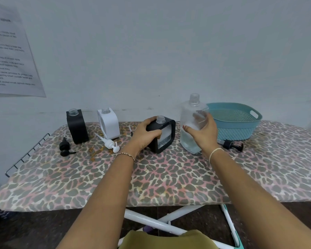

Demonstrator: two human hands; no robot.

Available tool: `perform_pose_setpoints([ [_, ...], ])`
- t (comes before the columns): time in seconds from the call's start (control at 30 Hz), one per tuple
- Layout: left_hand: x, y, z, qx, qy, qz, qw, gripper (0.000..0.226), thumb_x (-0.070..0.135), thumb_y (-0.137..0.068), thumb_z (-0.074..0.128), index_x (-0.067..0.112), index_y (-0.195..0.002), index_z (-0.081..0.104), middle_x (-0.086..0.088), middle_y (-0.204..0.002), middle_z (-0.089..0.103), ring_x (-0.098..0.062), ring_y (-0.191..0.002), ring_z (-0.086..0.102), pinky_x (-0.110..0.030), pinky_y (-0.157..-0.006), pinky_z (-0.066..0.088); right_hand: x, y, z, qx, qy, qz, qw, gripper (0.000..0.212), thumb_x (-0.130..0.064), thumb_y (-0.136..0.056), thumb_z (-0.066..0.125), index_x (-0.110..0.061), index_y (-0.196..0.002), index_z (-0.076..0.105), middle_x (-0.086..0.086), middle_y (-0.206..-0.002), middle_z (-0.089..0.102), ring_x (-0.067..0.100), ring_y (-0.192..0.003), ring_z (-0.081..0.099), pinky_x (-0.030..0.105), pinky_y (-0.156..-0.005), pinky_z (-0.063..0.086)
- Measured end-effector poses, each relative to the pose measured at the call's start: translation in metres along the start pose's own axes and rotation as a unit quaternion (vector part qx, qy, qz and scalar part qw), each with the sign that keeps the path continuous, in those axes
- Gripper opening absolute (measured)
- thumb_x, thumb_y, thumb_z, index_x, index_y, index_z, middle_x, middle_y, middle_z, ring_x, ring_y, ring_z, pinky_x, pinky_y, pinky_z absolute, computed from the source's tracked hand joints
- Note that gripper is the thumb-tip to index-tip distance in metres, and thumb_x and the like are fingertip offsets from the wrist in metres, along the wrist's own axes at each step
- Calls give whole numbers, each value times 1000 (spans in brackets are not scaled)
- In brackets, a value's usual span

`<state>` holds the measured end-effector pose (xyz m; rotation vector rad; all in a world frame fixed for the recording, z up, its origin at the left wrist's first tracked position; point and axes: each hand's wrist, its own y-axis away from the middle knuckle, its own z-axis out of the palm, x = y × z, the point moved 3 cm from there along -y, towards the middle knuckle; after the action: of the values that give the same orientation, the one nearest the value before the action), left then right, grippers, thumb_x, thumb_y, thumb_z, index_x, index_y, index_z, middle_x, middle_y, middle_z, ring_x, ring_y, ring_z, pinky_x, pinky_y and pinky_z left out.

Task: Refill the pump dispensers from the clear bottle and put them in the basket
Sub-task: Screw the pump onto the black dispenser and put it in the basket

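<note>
A sheet of paper (11, 51) stuck on the wall (151, 51) at the left carries a bold heading and several blocks of black print. All of it is too blurred to read with any confidence. No other writing, brand or number is legible.

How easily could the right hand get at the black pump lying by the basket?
Probably not straight away: the right hand grips the clear bottle. The black pump lies uncovered just beside it, so the path itself looks free.
</note>
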<state>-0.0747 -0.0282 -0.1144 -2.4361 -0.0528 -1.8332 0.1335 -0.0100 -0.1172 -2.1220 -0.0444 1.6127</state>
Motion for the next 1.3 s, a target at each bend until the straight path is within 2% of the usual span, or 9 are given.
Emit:
perform_pose_setpoints([
  [0.3, 8, -1, -5, -42, -72, -27, 996, 66, -2, -74, 53, 33, -129, 55, 7, -97, 59, -12, -84, 53, -22, -71, 45, 20, 0, -3, 3, 9, 37, 999, 78, -24, -63, 89, -16, -124, 41, 2, -121, 55, 18, -111, 54, 30, -96, 43],
  [0.47, 10, -4, -7, -65, -127, -36, 989, 68, -2, -75, 50, 31, -134, 51, 1, -95, 57, -14, -72, 47, -24, -63, 39, 17, 4, -3, 17, 11, 38, 999, 97, -26, -60, 90, -13, -137, 32, 4, -132, 50, 18, -117, 51, 26, -98, 39],
  [0.63, 15, 0, -6, -78, -191, -18, 978, 71, 1, -80, 49, 33, -143, 41, -2, -110, 58, -12, -73, 49, -23, -63, 41, 10, 23, 0, 69, 58, 29, 995, 111, -33, -56, 90, -15, -144, 25, 6, -141, 40, 23, -130, 41, 44, -111, 35],
  [0.73, 15, 2, -11, -78, -208, 20, 975, 75, 4, -83, 57, 36, -147, 34, 1, -113, 60, -6, -70, 52, -15, -60, 43, 4, 39, 3, 91, 105, 21, 990, 109, -32, -62, 88, -13, -146, 22, 9, -146, 32, 25, -136, 30, 45, -115, 25],
  [0.8, 11, 2, -20, -70, -175, 31, 982, 81, 12, -81, 70, 36, -148, 30, 2, -122, 58, -10, -89, 61, -20, -78, 52, 1, 50, 5, 113, 126, 29, 985, 108, -31, -63, 86, -15, -147, 19, 11, -148, 26, 26, -139, 24, 45, -116, 22],
  [0.87, 9, 4, -30, -46, -155, 31, 986, 82, 30, -78, 79, 31, -147, 34, 4, -121, 55, -14, -106, 58, -28, -95, 48, -1, 59, 10, 124, 140, 30, 982, 104, -29, -64, 85, -17, -145, 21, 12, -147, 23, 27, -139, 21, 46, -115, 21],
  [0.97, 4, 10, -46, 24, -179, 48, 982, 63, 48, -83, 68, 22, -137, 49, 0, -114, 59, -12, -100, 56, -25, -91, 45, -4, 73, 22, 128, 161, 0, 979, 92, -31, -64, 84, -15, -137, 30, 10, -140, 30, 24, -133, 27, 46, -112, 27],
  [1.13, -15, 15, -70, 95, -280, 78, 952, 28, 13, -93, 58, 11, -121, 62, -5, -117, 67, -17, -102, 62, -22, -88, 46, 1, 91, 50, 24, 187, -29, 982, 87, -35, -73, 78, -3, -138, 29, 11, -136, 35, 26, -130, 34, 37, -113, 29],
  [1.3, -32, 16, -70, 44, -406, 91, 908, 52, -8, -86, 53, 16, -131, 57, -7, -133, 58, -25, -121, 54, -34, -98, 44, 6, 97, 68, -49, 182, -9, 982, 104, -35, -73, 80, 3, -146, 16, 16, -149, 22, 28, -140, 21, 33, -117, 18],
])
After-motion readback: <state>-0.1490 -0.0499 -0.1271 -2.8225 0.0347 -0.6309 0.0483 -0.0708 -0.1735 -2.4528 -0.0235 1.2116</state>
